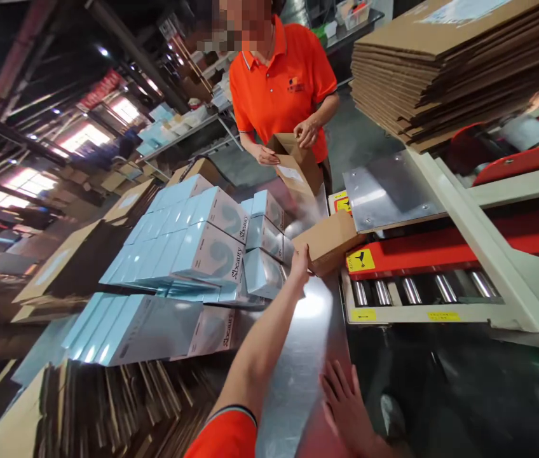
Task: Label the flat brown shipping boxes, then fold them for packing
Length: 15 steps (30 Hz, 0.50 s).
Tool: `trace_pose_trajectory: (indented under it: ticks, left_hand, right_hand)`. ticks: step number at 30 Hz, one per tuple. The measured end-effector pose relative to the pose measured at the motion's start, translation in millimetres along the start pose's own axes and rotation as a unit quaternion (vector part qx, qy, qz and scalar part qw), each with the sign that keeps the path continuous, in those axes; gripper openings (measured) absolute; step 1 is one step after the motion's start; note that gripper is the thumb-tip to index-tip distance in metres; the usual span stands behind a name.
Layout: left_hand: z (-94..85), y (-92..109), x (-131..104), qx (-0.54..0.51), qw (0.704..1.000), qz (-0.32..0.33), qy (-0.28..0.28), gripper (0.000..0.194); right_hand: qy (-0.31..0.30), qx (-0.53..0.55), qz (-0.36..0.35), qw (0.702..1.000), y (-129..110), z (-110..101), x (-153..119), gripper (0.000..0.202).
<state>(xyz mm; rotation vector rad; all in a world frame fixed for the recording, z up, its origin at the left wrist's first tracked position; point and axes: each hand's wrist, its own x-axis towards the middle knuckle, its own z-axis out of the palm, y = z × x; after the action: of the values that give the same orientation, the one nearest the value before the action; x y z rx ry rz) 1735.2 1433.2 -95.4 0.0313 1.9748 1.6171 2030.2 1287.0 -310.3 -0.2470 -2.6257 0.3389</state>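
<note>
My left hand (300,262) is at the near left end of a closed brown cardboard box (330,238), thumb against the box and the other fingers partly hidden. The box lies at the metal table's right edge, its far end at the conveyor's mouth. Lower down, my right hand (346,401) is open with fingers spread, over the table's right edge and holding nothing. Left of my left hand, several light blue product boxes (215,245) are stacked on the metal table (293,369).
Across the table a person in an orange shirt (281,76) holds an open carton (295,168). To the right is a roller conveyor machine (412,254) with a metal plate (393,191). Flattened cardboard (412,70) is piled behind it; more cardboard (121,407) stands at lower left.
</note>
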Motion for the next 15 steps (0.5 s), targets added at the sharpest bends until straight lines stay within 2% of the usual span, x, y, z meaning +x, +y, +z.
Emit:
trace_pose_trajectory:
  ticks: [3, 5, 7, 8, 9, 10, 11, 12, 13, 15]
  left_hand:
    - [19.7, 39, 14, 0.026, 0.998, -0.018, -0.051, 0.049]
    - [41.9, 49, 6, 0.008, 0.998, 0.004, -0.068, 0.046]
    - [54.9, 44, -22, -0.006, 0.994, 0.08, -0.079, 0.044]
    - [52.7, 38, -42, 0.003, 0.985, 0.151, -0.083, 0.046]
    - [43.1, 31, -65, 0.029, 0.965, 0.242, -0.096, 0.05]
    - [25.5, 23, -89, 0.052, 0.937, 0.332, -0.094, 0.055]
    - [0.2, 15, -114, 0.09, 0.903, 0.403, -0.116, 0.059]
    - [-32.3, 7, -140, 0.121, 0.87, 0.466, -0.111, 0.061]
    - [-71.2, 0, -166, 0.16, 0.837, 0.514, -0.094, 0.062]
    - [-164.1, -14, -220, 0.226, 0.797, 0.559, 0.02, 0.055]
  right_hand:
    - [0.004, -0.023, -0.004, 1.0, 2, -3, 4, 0.054]
    - [0.004, -0.024, -0.005, 1.0, 4, -1, 7, 0.054]
    - [0.009, -0.014, -0.003, 1.0, 8, 3, 7, 0.059]
    - [0.018, -0.003, 0.0, 1.0, 10, 6, 5, 0.063]
    - [0.03, 0.011, 0.003, 0.999, 13, 10, 2, 0.067]
    - [0.039, 0.029, 0.006, 0.999, 16, 13, -1, 0.068]
    - [0.049, 0.046, 0.009, 0.998, 20, 15, -1, 0.067]
    - [0.051, 0.06, 0.014, 0.997, 23, 17, 3, 0.063]
    - [0.041, 0.072, 0.016, 0.996, 24, 18, 14, 0.058]
    - [-0.021, 0.106, 0.002, 0.994, 10, 14, 55, 0.052]
